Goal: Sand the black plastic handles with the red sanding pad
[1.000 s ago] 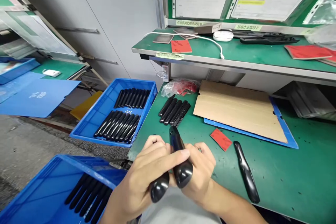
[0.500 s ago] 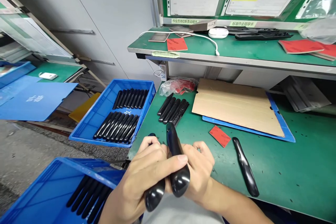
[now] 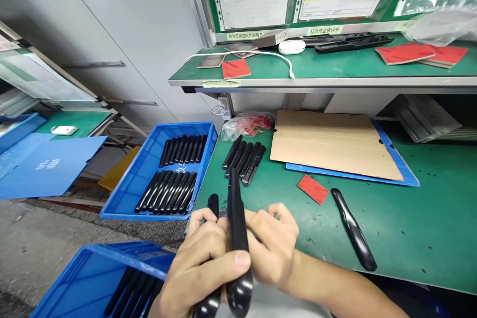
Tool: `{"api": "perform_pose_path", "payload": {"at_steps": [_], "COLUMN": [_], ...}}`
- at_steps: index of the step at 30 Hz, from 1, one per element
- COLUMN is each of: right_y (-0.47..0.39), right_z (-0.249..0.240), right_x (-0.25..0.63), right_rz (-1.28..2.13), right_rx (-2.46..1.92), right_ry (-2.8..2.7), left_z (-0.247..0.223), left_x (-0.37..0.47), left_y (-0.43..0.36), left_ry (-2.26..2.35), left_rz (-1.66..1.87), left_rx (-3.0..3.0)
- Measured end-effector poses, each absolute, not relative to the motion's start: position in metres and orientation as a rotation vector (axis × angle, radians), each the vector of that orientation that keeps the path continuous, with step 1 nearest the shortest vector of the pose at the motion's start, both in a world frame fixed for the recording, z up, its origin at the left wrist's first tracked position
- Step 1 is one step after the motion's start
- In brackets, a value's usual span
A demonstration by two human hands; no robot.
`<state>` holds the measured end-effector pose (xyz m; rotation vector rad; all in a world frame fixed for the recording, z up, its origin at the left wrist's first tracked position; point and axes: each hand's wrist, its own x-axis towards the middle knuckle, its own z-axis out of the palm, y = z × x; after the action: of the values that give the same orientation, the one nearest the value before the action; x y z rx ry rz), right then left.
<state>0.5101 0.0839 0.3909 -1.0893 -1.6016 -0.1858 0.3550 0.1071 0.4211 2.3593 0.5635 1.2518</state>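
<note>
Two long, glossy black plastic handles are in my left hand [image 3: 204, 263]. The nearer black handle [image 3: 238, 238] points away from me, with my left thumb pressed across it. The other black handle [image 3: 213, 203] lies lower in the same grip, partly covered by the fingers. My right hand [image 3: 274, 243] is closed against the right side of the nearer handle. Its fingertips are hidden behind that handle, so what they pinch cannot be made out. To the right, a single black handle [image 3: 354, 228] rests on the green bench, near a red abrasive-looking pad [image 3: 313, 189].
Several black handles [image 3: 244, 159] lie in a row on the bench [image 3: 428, 218], beside a plastic bag [image 3: 248, 125] and cardboard [image 3: 335, 144]. Blue crates [image 3: 122, 196] [image 3: 70, 278] holding more handles stand left. A shelf [image 3: 335, 67] with red pads runs above.
The nearer handle has turned more onto its edge and sits slightly left and lower in view. Both hands stay close together around it. The camera view has shifted a little.
</note>
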Motion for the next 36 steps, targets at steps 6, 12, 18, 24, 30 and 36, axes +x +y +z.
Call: {"api": "perform_pose_path", "payload": {"at_steps": [6, 12, 18, 24, 30, 36], "right_y": [0.079, 0.078, 0.087, 0.097, 0.094, 0.085], "right_z": [0.382, 0.333, 0.301, 0.245, 0.204, 0.191], "right_x": [0.518, 0.518, 0.529, 0.536, 0.541, 0.544], "right_rz": [1.813, 1.850, 1.735, 1.285, 0.830, 0.481], "right_rx": [-0.727, -0.791, -1.115, -1.523, -1.666, -1.528], "right_ry": [-0.540, -0.318, -0.687, -1.739, -2.485, -2.924], "left_z": [0.409, 0.356, 0.352, 0.334, 0.306, 0.289], "left_x": [0.360, 0.369, 0.303, 0.224, 0.213, 0.228], "left_y": [0.095, 0.080, 0.095, 0.095, 0.071, 0.059], "left_ry": [0.640, 0.541, 1.293, 1.094, 1.370, 1.523], "left_rz": [1.093, 1.227, 1.991, 1.876, 1.818, 1.853], "left_rx": [2.809, 2.989, 1.366, -0.347, -0.253, -0.090]}}
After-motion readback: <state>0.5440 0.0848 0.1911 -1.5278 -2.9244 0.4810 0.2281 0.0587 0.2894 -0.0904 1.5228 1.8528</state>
